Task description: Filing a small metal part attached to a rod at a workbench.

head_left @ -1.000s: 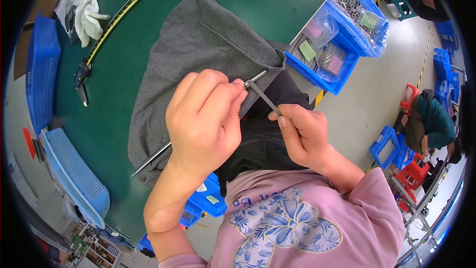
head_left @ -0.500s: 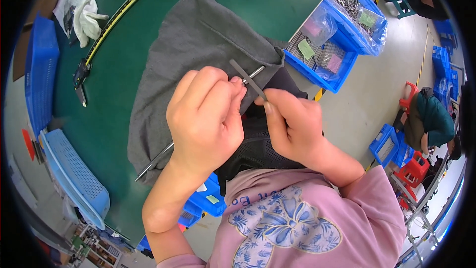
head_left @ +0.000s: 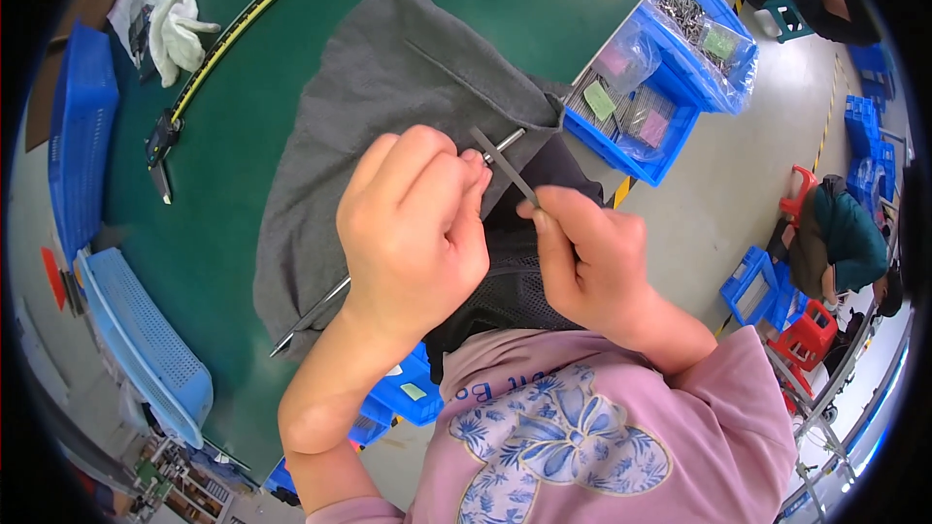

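My left hand (head_left: 413, 223) is closed around a thin shiny metal rod (head_left: 313, 314). The rod slants through the fist, one end emerging at the lower left and the other just past the fingertips. In my right hand (head_left: 594, 252), thumb and bent forefinger pinch a flat grey strip that looks like a file (head_left: 509, 171). It lies crosswise over the rod's upper end, seemingly touching it. Beneath both, a dark grey cloth (head_left: 340, 136) drapes over the table edge. The fists hide the rod's middle and the file's lower end.
The green table (head_left: 223, 233) carries a caliper (head_left: 163, 144), a yellow-and-black measuring strip (head_left: 243, 27) and a white glove (head_left: 177, 31). Blue bins (head_left: 670, 150) of metal parts stand at the right edge, blue baskets (head_left: 146, 349) at the left. A person (head_left: 845, 233) bends over at far right.
The file has slid a little right and toward me across the rod, along with my right hand. My left hand, the rod and the cloth have shifted slightly right.
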Action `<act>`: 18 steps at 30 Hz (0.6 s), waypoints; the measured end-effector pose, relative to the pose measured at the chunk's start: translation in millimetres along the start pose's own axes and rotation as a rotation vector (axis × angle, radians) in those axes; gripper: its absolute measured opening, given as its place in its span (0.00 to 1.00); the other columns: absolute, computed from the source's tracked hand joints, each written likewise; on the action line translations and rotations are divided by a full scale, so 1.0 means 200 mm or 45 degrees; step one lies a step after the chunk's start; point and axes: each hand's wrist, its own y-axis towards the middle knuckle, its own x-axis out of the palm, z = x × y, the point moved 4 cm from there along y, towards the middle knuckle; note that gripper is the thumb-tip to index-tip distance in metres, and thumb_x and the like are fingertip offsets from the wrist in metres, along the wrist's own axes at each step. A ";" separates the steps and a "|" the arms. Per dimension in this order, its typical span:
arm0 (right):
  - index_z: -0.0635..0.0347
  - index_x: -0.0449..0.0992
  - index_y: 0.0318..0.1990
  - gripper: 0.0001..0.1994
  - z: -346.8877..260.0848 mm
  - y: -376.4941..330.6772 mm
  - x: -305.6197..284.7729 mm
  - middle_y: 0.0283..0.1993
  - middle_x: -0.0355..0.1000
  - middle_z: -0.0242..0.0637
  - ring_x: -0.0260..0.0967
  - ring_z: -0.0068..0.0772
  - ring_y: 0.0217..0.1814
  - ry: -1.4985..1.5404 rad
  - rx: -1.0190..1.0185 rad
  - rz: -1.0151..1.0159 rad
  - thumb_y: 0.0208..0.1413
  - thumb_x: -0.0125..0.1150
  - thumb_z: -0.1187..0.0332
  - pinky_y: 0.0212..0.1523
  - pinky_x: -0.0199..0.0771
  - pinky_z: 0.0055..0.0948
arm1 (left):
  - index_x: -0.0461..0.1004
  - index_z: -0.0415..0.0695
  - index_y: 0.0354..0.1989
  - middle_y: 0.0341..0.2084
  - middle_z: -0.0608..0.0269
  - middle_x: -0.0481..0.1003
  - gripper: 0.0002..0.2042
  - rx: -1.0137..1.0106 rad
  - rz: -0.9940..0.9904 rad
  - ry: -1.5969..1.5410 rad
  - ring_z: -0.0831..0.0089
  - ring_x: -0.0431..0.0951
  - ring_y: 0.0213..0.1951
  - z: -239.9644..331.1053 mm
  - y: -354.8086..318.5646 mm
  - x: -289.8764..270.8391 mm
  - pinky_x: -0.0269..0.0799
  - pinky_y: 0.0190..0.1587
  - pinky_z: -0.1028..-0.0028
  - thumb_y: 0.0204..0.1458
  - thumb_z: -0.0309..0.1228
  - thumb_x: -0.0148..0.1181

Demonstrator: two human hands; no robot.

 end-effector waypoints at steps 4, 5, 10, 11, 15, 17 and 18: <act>0.57 0.74 0.35 0.05 -0.01 0.03 0.01 0.17 0.69 0.38 0.70 0.40 0.17 -0.024 0.000 -0.008 0.49 0.60 0.76 0.16 0.65 0.34 | 0.69 0.39 0.21 0.22 0.61 0.68 0.09 -0.028 0.013 -0.021 0.62 0.67 0.23 0.00 0.00 0.00 0.63 0.24 0.68 0.36 0.15 0.64; 0.57 0.74 0.35 0.05 0.00 0.01 0.00 0.17 0.69 0.38 0.70 0.40 0.17 -0.030 0.023 -0.013 0.49 0.60 0.76 0.16 0.65 0.34 | 0.69 0.39 0.21 0.22 0.60 0.67 0.09 -0.040 0.024 -0.047 0.62 0.67 0.23 -0.01 0.00 0.00 0.63 0.24 0.68 0.36 0.15 0.64; 0.56 0.74 0.34 0.06 -0.05 0.10 -0.01 0.17 0.69 0.37 0.69 0.40 0.16 -0.071 -0.048 -0.020 0.48 0.59 0.77 0.17 0.65 0.35 | 0.69 0.39 0.21 0.22 0.60 0.67 0.09 -0.014 -0.002 -0.017 0.62 0.67 0.23 -0.01 0.00 0.01 0.63 0.24 0.67 0.36 0.15 0.64; 0.56 0.74 0.34 0.06 -0.05 0.08 -0.01 0.17 0.69 0.37 0.69 0.40 0.16 -0.071 -0.044 -0.016 0.48 0.59 0.77 0.17 0.65 0.35 | 0.69 0.39 0.21 0.22 0.61 0.67 0.09 -0.027 0.030 -0.029 0.62 0.67 0.23 -0.02 0.01 0.00 0.63 0.24 0.67 0.36 0.15 0.64; 0.56 0.74 0.34 0.05 0.01 0.01 -0.02 0.18 0.69 0.38 0.70 0.41 0.17 -0.021 0.033 0.005 0.49 0.59 0.76 0.17 0.65 0.36 | 0.69 0.39 0.21 0.22 0.61 0.67 0.09 -0.045 -0.002 -0.023 0.62 0.67 0.23 -0.01 0.00 0.01 0.64 0.25 0.67 0.36 0.15 0.64; 0.56 0.74 0.34 0.05 -0.03 0.06 -0.01 0.18 0.71 0.37 0.70 0.40 0.17 -0.061 -0.005 -0.068 0.49 0.58 0.76 0.17 0.66 0.36 | 0.69 0.39 0.21 0.22 0.61 0.67 0.09 -0.035 -0.001 -0.025 0.62 0.67 0.23 -0.01 0.00 0.00 0.64 0.25 0.67 0.36 0.15 0.64; 0.56 0.74 0.34 0.05 -0.02 0.10 0.00 0.19 0.71 0.37 0.71 0.40 0.17 -0.061 -0.051 -0.053 0.50 0.58 0.76 0.17 0.66 0.35 | 0.69 0.39 0.21 0.22 0.61 0.67 0.09 -0.024 0.004 -0.024 0.62 0.67 0.23 -0.01 0.00 0.00 0.64 0.25 0.67 0.36 0.15 0.64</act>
